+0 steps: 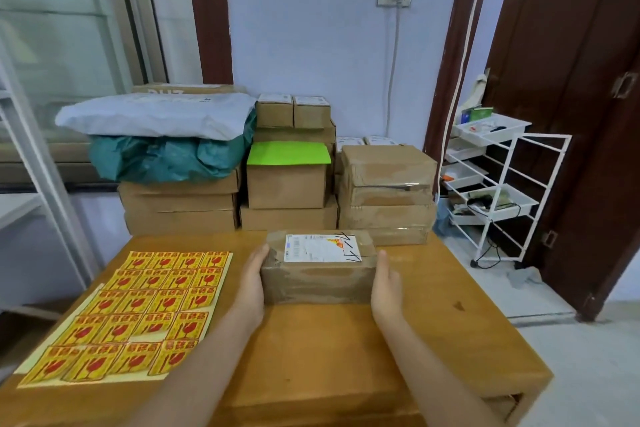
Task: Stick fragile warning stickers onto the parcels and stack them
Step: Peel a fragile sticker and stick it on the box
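Wooden desk (433,305) before a pale wall, stacked boxes (287,184) behind. Taped parcel (317,279) at desk centre, sticker sheet (138,308) left of it. Left hand (251,284) and right hand (386,288) flat against parcel ends, fingers straight.

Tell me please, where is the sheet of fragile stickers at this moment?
In the head view the sheet of fragile stickers lies flat on the left part of the wooden table, left of the left hand and the parcel.

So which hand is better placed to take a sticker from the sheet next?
The left hand: it rests on the parcel side nearest the sticker sheet. The right hand would have to cross over the parcel.
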Available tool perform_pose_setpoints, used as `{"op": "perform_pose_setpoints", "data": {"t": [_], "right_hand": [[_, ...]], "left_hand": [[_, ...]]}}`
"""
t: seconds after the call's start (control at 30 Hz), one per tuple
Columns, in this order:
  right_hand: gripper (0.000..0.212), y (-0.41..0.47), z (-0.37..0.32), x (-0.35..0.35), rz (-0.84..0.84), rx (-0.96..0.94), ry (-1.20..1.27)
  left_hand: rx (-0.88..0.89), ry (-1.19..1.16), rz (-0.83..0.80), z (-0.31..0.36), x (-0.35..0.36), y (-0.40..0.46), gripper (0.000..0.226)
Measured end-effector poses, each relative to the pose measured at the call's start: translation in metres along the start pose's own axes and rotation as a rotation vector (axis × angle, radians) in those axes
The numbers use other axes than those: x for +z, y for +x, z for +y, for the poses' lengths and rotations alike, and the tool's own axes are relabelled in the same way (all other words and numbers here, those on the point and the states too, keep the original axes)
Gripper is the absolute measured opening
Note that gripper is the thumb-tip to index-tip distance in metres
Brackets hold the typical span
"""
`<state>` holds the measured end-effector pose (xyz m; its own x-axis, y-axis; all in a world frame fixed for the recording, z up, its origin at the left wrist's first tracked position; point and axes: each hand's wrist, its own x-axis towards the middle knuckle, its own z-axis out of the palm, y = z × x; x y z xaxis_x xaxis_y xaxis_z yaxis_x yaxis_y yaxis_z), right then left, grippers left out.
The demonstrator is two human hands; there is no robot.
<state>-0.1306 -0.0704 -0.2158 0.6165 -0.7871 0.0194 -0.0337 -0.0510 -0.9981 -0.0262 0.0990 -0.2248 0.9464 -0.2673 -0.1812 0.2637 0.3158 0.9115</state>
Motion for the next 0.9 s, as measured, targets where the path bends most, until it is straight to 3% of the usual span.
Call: {"op": "perform_pose_setpoints", "data": {"t": [0.1,0.33,0.47,0.63,0.8,0.9], "right_hand": [[0.038,0.005,0.014,0.004,-0.002,-0.072,-0.028],[0.042,0.009,0.019,0.004,-0.014,-0.106,-0.076],[0.034,0.008,0.017,0.001,-0.040,-0.098,-0.031],[0.037,0.013,0.025,0.001,-0.032,-0.104,-0.017],[0.065,0.009,0.022,0.003,-0.037,-0.117,-0.005],[0.046,0.010,0.022,0.002,-0.049,-0.123,-0.029]], "left_hand": [[0.108,0.001,-0.014,-0.001,-0.004,0.000,0.059],[0.213,0.049,0.059,-0.008,-0.005,-0.003,0.024],[0.226,-0.002,0.072,-0.005,-0.006,-0.004,0.034],[0.227,-0.006,0.108,-0.003,-0.005,-0.003,0.009],[0.240,0.022,0.132,0.000,-0.002,-0.006,0.012],[0.228,0.029,0.143,0.001,-0.002,-0.007,0.015]]}}
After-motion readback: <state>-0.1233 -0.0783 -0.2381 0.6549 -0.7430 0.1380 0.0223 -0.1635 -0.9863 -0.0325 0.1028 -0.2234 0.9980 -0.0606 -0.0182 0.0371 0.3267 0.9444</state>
